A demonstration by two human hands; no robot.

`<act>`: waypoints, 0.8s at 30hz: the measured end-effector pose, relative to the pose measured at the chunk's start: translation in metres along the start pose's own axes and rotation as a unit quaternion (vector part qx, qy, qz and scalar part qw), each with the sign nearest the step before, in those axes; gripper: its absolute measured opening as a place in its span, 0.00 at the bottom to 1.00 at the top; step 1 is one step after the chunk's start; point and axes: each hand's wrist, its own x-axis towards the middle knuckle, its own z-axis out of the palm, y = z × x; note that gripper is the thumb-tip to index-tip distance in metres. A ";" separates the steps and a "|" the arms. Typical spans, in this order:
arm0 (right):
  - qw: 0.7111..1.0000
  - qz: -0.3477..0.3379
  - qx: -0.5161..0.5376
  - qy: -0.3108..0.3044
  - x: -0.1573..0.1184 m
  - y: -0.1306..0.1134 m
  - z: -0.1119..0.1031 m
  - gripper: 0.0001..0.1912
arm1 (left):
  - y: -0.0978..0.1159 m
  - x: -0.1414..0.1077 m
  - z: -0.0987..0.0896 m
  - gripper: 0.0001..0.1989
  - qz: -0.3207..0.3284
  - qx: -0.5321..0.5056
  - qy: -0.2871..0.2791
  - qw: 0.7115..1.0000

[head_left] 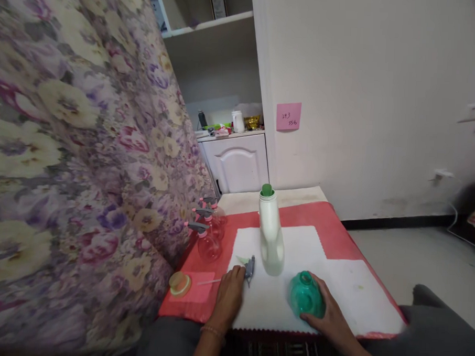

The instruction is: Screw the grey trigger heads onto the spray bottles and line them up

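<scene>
My left hand [230,293] lies low over the white cloth, fingers closed about a grey trigger spray head [250,269]. The spray head's thin dip tube sticks out to the left of the hand. On the right, my right hand [328,310] grips a round teal spray bottle [305,295] from its right side, thumb in front. The bottle's neck is open, with no spray head on it. Between and beyond my hands stands a tall whitish jug [272,234] with a green piece in its mouth.
Several clear spray bottles [210,246] with grey-and-pink tops line the table's left side. A yellowish round cap [180,284] sits on a pink paper at front left. A floral curtain [103,193] hangs close on the left; a white wall [362,99] rises behind.
</scene>
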 end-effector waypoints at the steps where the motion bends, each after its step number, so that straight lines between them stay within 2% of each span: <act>1: 1.000 0.000 -0.001 -0.002 0.000 0.001 0.000 0.43 | -0.005 0.001 0.004 0.19 -0.005 0.002 -0.002 1.000; 4: 1.000 0.004 -0.010 -0.013 -0.001 0.005 0.001 0.43 | -0.017 0.003 0.015 0.19 -0.014 0.003 0.004 1.000; 10: 0.999 0.031 -0.021 -0.036 -0.004 0.010 0.001 0.44 | -0.031 -0.002 0.045 0.28 -0.015 -0.004 0.048 0.999; 15: 0.997 0.062 0.001 -0.050 -0.003 0.005 0.001 0.49 | -0.042 -0.007 0.067 0.25 0.001 -0.015 0.103 0.995; 19: 0.997 0.060 -0.002 -0.050 -0.002 0.005 0.001 0.50 | -0.046 -0.007 0.075 0.19 0.003 -0.019 0.151 0.988; 24: 0.997 0.067 0.013 -0.045 0.000 0.008 0.002 0.50 | -0.047 -0.005 0.073 0.16 0.007 -0.026 0.197 0.980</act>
